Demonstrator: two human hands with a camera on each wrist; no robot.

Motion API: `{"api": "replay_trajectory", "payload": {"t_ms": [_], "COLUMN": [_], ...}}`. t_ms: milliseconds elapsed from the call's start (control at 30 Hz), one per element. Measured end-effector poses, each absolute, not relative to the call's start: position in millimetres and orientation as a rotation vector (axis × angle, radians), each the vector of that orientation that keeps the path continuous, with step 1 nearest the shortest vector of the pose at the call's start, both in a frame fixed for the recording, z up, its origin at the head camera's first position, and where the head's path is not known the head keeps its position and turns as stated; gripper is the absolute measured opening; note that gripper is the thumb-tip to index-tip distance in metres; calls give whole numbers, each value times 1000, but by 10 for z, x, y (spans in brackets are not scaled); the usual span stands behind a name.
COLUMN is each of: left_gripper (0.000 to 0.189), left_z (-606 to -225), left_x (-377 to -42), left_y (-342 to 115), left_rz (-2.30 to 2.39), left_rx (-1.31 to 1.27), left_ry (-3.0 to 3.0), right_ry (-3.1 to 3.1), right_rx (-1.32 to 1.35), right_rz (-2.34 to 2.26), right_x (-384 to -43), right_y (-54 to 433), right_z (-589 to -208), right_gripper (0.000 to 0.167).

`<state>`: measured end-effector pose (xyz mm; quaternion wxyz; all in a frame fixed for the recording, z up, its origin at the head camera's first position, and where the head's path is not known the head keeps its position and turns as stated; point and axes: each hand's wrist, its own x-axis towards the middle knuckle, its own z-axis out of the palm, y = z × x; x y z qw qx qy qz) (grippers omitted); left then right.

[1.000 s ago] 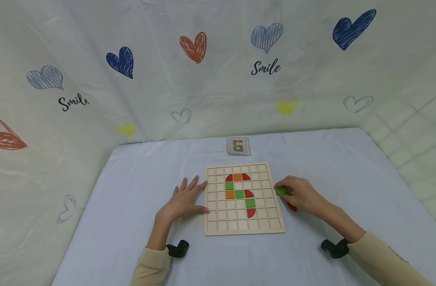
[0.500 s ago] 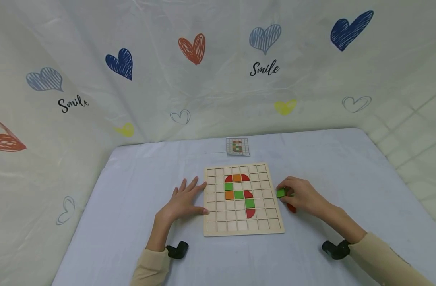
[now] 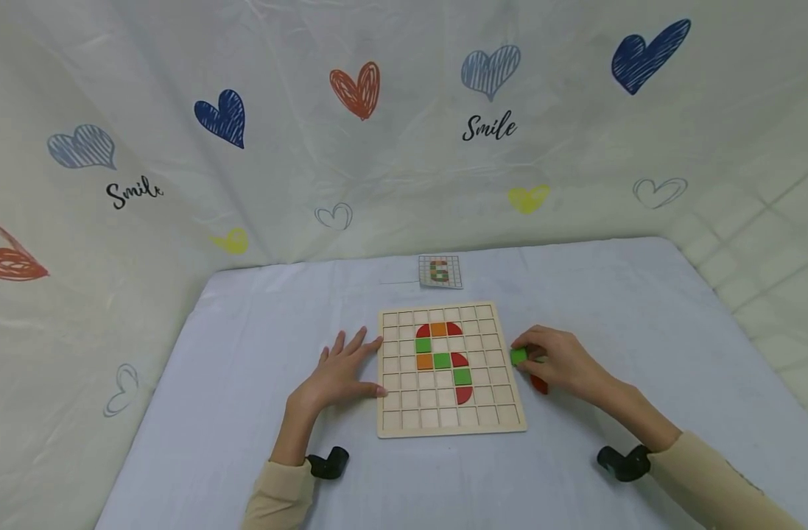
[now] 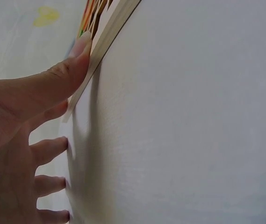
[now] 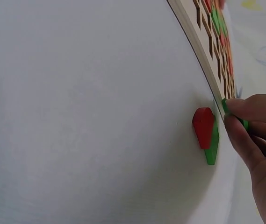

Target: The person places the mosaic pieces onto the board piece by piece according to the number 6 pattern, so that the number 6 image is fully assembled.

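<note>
A wooden grid board [image 3: 404, 419] lies on the white cloth, with red rounded tiles and green and orange square tiles in several of its cells. My left hand [image 3: 334, 375] is spread at the board's left side, its thumb and index fingertip touching the edge. In the left wrist view the thumb [image 4: 72, 70] lies on the rim. Just off the right edge, my right hand [image 3: 559, 361] pinches a green square tile [image 3: 519, 356] between thumb and fingers. Beneath that hand lie a red rounded tile [image 5: 204, 127] and another green tile [image 5: 212, 151], side by side.
A small pattern card [image 3: 440, 271] with a printed grid design lies behind the board. The white cloth [image 3: 278, 309] covers the table, and a curtain [image 3: 404, 162] with hearts hangs at its back. Each wrist carries a black camera [image 3: 622, 463].
The green tile has turned slightly in my right hand's fingers, and that hand has shifted a little. My left hand stays on the board's edge.
</note>
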<state>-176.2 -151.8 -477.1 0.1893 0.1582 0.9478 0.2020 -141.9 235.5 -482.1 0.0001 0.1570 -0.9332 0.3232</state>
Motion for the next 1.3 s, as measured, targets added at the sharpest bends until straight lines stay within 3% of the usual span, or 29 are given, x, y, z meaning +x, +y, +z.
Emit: {"api": "replay_trajectory", "payload": {"t_ms": [1300], "left_gripper": [94], "left_z": [-4760], "left_x": [-1777], "left_y": [-1517], "left_rz": [562], "left_rx": [430], "left_ry": [2658], "right_ry": [-2833], "right_rx": [809], "right_rz": [1244], "right_x": [-1352], "right_y": [1815], "right_z": [-4811], "right_gripper": [24]}}
